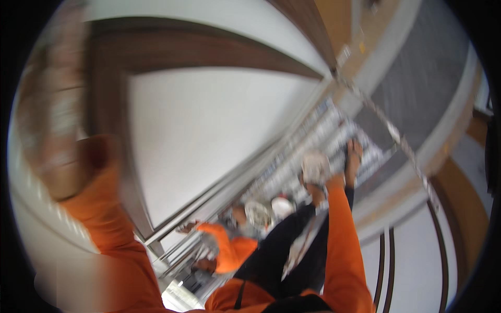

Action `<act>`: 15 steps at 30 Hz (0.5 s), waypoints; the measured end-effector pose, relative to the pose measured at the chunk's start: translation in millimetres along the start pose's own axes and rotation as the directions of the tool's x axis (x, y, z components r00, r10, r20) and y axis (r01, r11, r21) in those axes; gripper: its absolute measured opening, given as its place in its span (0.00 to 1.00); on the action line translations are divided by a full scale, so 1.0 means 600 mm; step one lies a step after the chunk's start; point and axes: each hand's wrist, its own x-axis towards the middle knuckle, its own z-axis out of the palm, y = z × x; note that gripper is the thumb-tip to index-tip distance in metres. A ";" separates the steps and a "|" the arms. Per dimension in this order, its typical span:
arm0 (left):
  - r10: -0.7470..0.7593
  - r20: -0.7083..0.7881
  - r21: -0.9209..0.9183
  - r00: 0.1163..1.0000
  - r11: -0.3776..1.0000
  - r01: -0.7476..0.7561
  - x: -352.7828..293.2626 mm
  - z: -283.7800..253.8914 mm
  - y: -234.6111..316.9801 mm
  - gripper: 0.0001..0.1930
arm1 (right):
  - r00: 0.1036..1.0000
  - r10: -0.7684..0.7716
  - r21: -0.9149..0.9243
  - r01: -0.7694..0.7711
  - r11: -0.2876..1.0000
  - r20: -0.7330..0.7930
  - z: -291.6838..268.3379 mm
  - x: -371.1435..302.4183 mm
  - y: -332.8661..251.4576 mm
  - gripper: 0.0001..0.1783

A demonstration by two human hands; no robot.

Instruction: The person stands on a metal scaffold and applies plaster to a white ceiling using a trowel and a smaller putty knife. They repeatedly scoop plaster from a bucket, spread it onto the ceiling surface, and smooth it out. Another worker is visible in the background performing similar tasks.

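Observation:
My left hand is raised high at the left, beside a white panel framed by a brown band. Motion smears its fingers, so its grip is unclear. Low in front of my legs, my right hand closes at the edge of a whitish round container. What the container holds is too blurred to name. My bare foot rests beyond it on a pale patterned surface.
Below to the left is another person in orange, near a pale round bowl and a white round object. A twisted rope runs diagonally at the right. Grey floor with tan and white bands lies beyond.

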 end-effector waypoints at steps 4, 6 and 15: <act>0.261 -0.102 0.019 0.960 0.965 -0.260 0.000 0.055 -0.003 0.18 | 0.937 -0.223 0.393 0.318 0.863 -0.269 -0.143 -0.009 -0.043 0.37; 0.196 -0.224 -0.129 0.955 0.965 -0.229 0.029 0.100 0.014 0.13 | 0.934 -0.120 0.638 0.319 0.701 -0.335 -0.084 0.008 0.072 0.30; 0.187 -0.546 -0.280 0.817 0.878 -0.388 0.024 0.109 0.003 0.16 | 0.969 -0.085 0.897 0.246 0.367 -0.231 -0.761 0.123 -0.252 0.20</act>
